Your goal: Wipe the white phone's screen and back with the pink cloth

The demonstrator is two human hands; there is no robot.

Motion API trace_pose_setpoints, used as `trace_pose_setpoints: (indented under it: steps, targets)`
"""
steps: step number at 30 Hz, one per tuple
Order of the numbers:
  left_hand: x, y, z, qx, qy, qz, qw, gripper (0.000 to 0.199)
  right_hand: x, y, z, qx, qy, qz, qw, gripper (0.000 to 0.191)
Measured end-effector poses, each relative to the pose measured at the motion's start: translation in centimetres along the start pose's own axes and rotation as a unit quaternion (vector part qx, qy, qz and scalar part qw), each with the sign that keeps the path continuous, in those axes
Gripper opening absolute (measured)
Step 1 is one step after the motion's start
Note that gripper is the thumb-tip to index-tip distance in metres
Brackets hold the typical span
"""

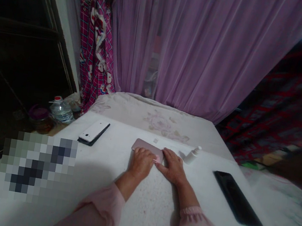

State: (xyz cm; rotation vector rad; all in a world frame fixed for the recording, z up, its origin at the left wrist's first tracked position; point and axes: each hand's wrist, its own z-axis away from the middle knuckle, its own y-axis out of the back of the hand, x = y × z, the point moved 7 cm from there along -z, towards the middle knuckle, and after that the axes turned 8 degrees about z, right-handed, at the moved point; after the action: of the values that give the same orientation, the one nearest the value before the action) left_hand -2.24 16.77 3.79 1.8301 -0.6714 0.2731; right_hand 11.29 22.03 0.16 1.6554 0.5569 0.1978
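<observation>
A mauve-pink smartphone (145, 145) lies flat on the white tabletop, its plain back facing up. My left hand (142, 162) is closed over its front edge, fingers pressed down on its surface. A small pink piece that looks like cloth (158, 158) pokes out beside my left thumb, mostly hidden. At the phone's right end my right hand (173, 167) grips it, thumb toward the front and fingers on the far side. A small white spray bottle (192, 155) stands upright just beyond my right hand. Near the phone's far edge is a little pale square (156, 141).
A white phone (94, 130) rests on a dark one at the left. A black phone (236, 198) lies at the right. Something pixelated (39, 167) covers the left front. Purple curtains (202, 48) hang behind the table. A water bottle (61, 109) stands beyond its left edge.
</observation>
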Motion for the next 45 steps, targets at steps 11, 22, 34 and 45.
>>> trace_pose_setpoints:
  steps: [11,22,34,45]
  targets:
    - [-7.9,5.1,1.1,0.093,0.144,-0.065,0.983,0.017,0.4,-0.3,0.0,-0.01,0.01,-0.018,1.0,0.068]
    - [-1.1,1.2,0.9,-0.006,0.014,0.001,1.0,0.018,0.3,-0.1,0.0,0.005,0.014,-0.015,1.0,0.067]
    - [-2.5,2.1,0.8,0.023,0.041,-0.011,0.999,0.017,0.6,-0.3,0.0,0.031,0.012,-0.012,0.999,0.065]
    - [-3.8,2.2,1.2,0.058,0.054,-0.016,0.997,0.019,1.7,-1.3,-0.1,0.065,0.037,-0.004,0.997,0.058]
